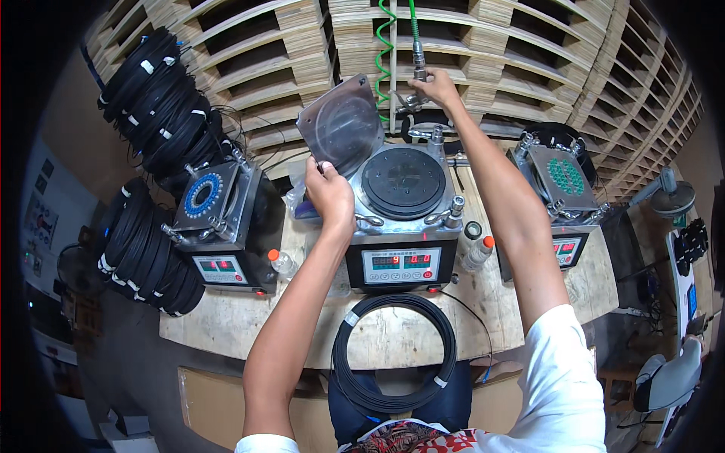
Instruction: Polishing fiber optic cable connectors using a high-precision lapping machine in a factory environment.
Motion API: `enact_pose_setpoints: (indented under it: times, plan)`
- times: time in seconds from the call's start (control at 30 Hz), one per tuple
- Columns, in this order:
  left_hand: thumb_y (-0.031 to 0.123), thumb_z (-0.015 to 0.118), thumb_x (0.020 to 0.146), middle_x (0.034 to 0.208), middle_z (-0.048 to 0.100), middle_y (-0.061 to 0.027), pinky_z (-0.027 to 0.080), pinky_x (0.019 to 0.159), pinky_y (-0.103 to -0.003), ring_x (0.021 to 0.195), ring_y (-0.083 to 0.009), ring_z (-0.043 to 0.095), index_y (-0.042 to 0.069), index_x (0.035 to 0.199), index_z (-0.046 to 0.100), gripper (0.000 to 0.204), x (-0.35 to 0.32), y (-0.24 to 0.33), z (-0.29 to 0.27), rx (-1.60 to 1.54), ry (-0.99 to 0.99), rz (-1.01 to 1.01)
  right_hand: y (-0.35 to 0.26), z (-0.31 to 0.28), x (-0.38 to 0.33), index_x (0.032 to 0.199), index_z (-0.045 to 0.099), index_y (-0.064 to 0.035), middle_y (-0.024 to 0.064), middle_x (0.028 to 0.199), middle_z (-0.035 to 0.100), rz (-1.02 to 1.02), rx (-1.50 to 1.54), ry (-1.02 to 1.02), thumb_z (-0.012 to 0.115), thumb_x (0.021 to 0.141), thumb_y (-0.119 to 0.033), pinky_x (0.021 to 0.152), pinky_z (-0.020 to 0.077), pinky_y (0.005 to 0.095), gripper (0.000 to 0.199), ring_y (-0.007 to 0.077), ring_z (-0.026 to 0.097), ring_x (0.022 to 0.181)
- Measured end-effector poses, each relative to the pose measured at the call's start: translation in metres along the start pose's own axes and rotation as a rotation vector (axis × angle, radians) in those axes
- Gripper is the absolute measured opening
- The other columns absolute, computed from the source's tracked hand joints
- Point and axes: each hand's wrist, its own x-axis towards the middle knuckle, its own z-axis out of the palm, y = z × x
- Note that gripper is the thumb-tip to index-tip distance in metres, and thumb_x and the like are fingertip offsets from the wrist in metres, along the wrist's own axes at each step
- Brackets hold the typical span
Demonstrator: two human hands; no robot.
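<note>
My left hand (331, 195) grips the lower corner of a square metal plate (343, 124), thumb on its face, and holds it tilted up behind the middle polishing machine (400, 268). The round black polishing pad (404, 181) of that machine is uncovered, to the right of the plate. High up, my right hand (439, 87) is closed round a metal air blow gun (419, 66) on a green hose (413, 23). Its lower part points toward the plate's upper right side. Clamps stand at the machine's corners, the front right clamp (455, 210) among them.
Two similar machines flank it: the left machine (226, 257) carries a ring of blue connectors, the right machine (563, 219) green ones. Bottles (477, 255) (283, 264) stand between them. A black cable coil (343, 355) overhangs the table's front edge. Cable coils (155, 113) pile at left; wooden pallets (257, 45) rise behind.
</note>
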Motion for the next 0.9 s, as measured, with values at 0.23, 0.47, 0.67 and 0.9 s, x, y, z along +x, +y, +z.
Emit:
enact_pose_setpoints:
  times: [0.23, 0.47, 0.67, 0.9]
  plan:
    - [0.006, 0.046, 0.1, 0.102, 0.066, -0.0249, 0.045, 0.086, -0.046, 0.096, -0.0425, 0.062, -0.004, 0.111, 0.056, 0.018, 0.003, 0.008, -0.006, 0.057, 0.008, 0.055, -0.067, -0.026, -0.065, 0.108, 0.061, 0.005, 0.0088, 0.082, 0.07, -0.1, 0.481, -0.038, 0.07, 0.084, -0.015, 0.065, 0.0547, 0.0301, 0.033, 0.0144, 0.069, 0.069]
    - [0.002, 0.046, 0.098, 0.107, 0.064, -0.027, 0.044, 0.088, -0.049, 0.102, -0.045, 0.061, -0.005, 0.111, 0.053, 0.017, -0.003, 0.022, -0.011, 0.185, 0.086, 0.007, -0.159, -0.074, -0.187, 0.135, 0.054, -0.0083, 0.0119, 0.119, 0.063, -0.168, 0.521, -0.128, 0.053, 0.092, -0.002, 0.085, 0.0557, 0.0305, 0.044, 0.0173, 0.068, 0.097]
    - [-0.001, 0.045, 0.093, 0.103, 0.064, -0.0298, 0.044, 0.09, -0.055, 0.104, -0.0489, 0.06, -0.004, 0.112, 0.048, 0.019, 0.0, 0.023, -0.013, 0.292, 0.093, 0.016, -0.19, -0.059, -0.259, 0.125, 0.051, 0.0023, 0.0148, 0.121, 0.058, -0.098, 0.739, -0.021, 0.048, 0.09, 0.004, 0.082, 0.0593, 0.0333, 0.036, 0.0254, 0.072, 0.093]
    - [0.001, 0.049, 0.091, 0.099, 0.066, -0.0268, 0.05, 0.085, -0.054, 0.098, -0.0472, 0.064, 0.0, 0.112, 0.047, 0.022, -0.012, 0.04, -0.017, 0.364, 0.052, -0.058, -0.181, -0.031, -0.297, 0.116, 0.053, 0.0007, 0.0077, 0.102, 0.053, -0.046, 0.726, 0.24, 0.051, 0.088, 0.003, 0.072, 0.0563, 0.0285, 0.028, 0.0161, 0.068, 0.083]
